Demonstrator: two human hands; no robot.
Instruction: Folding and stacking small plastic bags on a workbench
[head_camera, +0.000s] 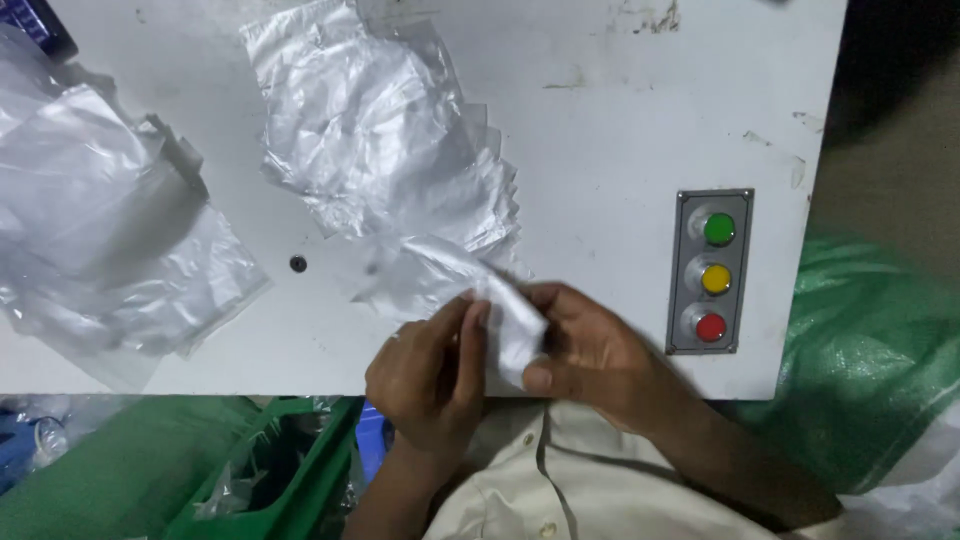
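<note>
Both hands, left (432, 372) and right (585, 350), pinch one clear bag (445, 280) just left of the button panel (711, 271), mid-opening, fingers closed on its edge; separating the layers seems next

plastic bags (385, 140) on table (620, 130), button panel (712, 272) right, perhaps inset

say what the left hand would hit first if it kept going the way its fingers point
The left hand points up and slightly right, its fingertips already on the clear plastic bag that both hands hold. Past it, probably the pile of plastic bags, though depth is hard to judge.
</note>
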